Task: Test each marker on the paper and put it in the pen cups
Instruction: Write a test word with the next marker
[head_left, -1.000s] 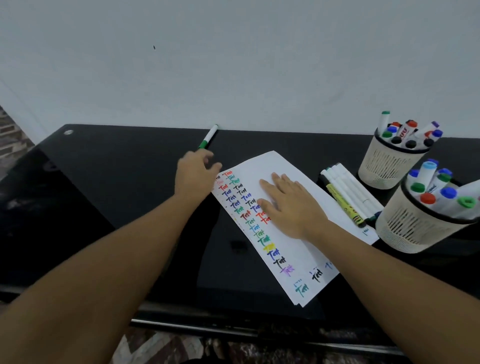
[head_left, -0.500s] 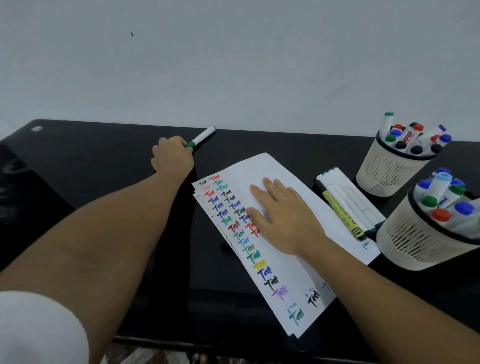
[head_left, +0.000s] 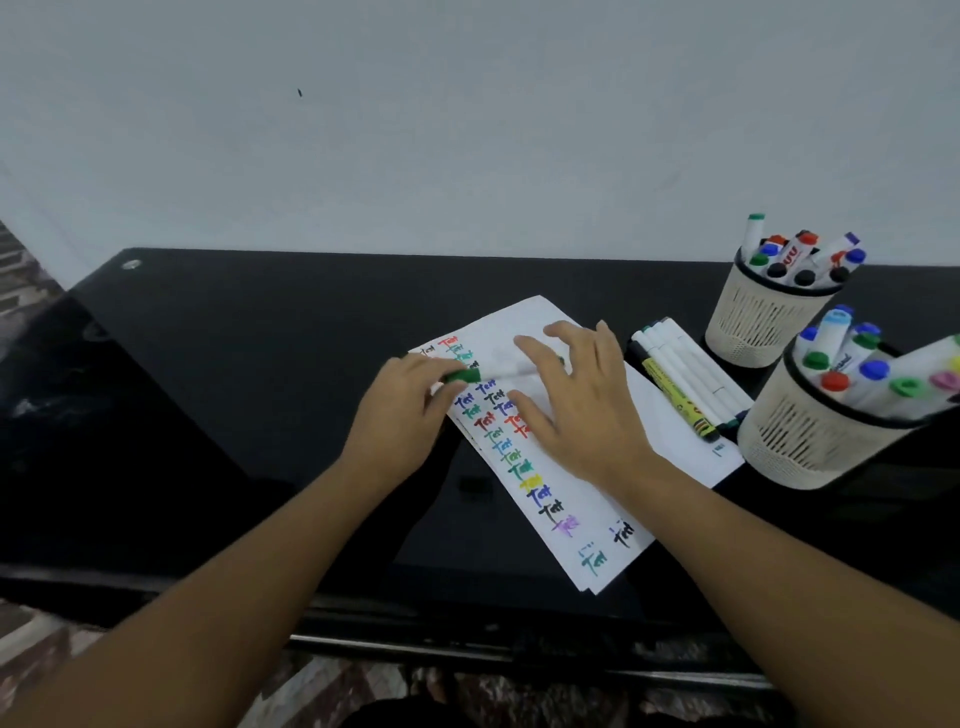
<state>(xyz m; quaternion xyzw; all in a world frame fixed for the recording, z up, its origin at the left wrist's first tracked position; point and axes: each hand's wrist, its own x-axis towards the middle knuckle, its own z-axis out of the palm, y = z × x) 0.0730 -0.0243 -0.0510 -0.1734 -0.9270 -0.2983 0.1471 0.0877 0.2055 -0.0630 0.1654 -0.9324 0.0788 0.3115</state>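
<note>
Lots done already. Many small colour words down the left side of the paper (head_left: 618, 452): red, teal, blue, black, green, yellow, purple. Two pen cups (head_left: 768, 317) at the right of the black worktop (head_left: 234, 364), both stuffed with capped markers. Far cup against the wall, near cup (head_left: 810, 441) closer and tipped a little in this wide view.

Still some left. A small row of white markers (head_left: 685, 369) lying side by side on the right part of the paper, just beside the cups, with one yellow marker (head_left: 675, 397) along their near edge. Probably not tested yet, though hard to be sure. Then the green marker (head_left: 493, 371), now over the top of the paper and lying sideways, not yet in a cup.

Left hand (head_left: 405, 410) reached out over the left edge of the paper, fingers curled, grip pinched on the green cap end of that marker. Right hand (head_left: 566, 400) over the middle of the paper, fingers spread and bent, thumb underneath. White body of the marker running toward the right hand's fingers. Blurry there, so no telling whether that grip is closed on the marker or just near it. Looks like getting ready to pull the cap off, but only a guess. Both arms long and straight, coming in from the bottom corners.
</note>
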